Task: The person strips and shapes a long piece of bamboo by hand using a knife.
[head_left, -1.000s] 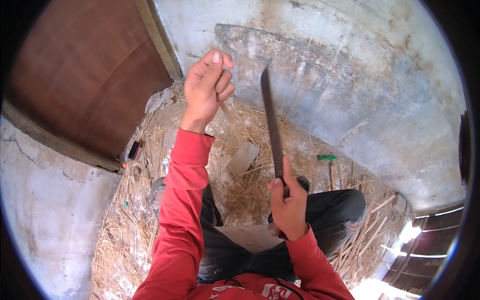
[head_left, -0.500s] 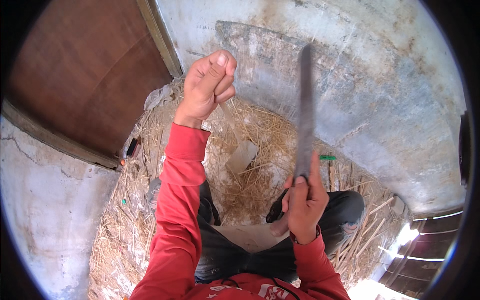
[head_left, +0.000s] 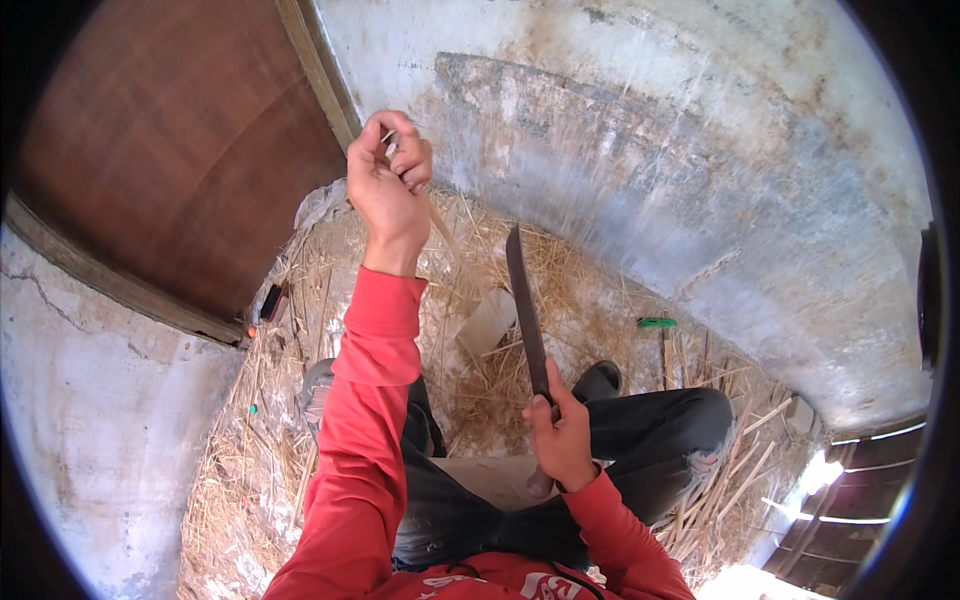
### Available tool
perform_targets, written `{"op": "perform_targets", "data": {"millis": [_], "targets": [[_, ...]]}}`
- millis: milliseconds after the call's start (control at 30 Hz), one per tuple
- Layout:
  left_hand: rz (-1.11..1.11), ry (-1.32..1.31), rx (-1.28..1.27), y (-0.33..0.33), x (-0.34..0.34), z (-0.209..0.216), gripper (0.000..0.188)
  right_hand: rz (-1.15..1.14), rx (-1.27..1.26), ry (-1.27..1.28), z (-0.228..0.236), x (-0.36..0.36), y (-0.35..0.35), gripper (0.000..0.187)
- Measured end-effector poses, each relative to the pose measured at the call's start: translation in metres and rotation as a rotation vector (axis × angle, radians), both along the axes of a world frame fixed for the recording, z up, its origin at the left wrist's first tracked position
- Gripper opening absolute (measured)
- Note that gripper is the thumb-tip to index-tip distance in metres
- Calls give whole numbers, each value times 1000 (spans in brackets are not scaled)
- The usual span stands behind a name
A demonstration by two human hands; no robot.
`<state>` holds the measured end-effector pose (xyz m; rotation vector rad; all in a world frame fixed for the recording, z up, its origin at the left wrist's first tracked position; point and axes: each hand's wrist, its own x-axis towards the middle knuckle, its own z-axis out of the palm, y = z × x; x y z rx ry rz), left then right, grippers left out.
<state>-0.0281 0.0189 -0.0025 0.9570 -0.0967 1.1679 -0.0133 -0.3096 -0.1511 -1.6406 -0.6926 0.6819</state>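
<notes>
The right hand (head_left: 562,430) is wrapped around the handle of a machete (head_left: 527,310), whose dark blade points away from the body. Up and left of the machete's tip, the left hand (head_left: 390,190) has its fingers curled around a thin pale strip (head_left: 440,222); part of the strip shows below the palm, too blurred to follow to its end. Just left of the machete's blade, a flat pale slab (head_left: 488,322) lies on loose straw (head_left: 475,400). Right of the machete lie a small green object (head_left: 656,322) and, lower down, loose sticks (head_left: 735,470). Beyond the machete's tip rises a stained wall (head_left: 650,180); well left of the machete stands a reddish-brown panel (head_left: 180,160).
</notes>
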Motion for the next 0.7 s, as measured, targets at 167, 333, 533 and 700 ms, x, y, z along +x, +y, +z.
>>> {"op": "perform_targets", "data": {"millis": [167,333,533,700], "targets": [[445,45,-206,-34,20,5,23,-101,193,-62,57,-15,30,60],[497,-5,-82,-38,29,-3,24,36,46,-94,15,-30,33,62],[291,105,66,-26,26,-6,22,21,8,38,12,-14,22,61],[469,282,281,-35,24,0,35,72,41,-67,38,-4,23,60]]}}
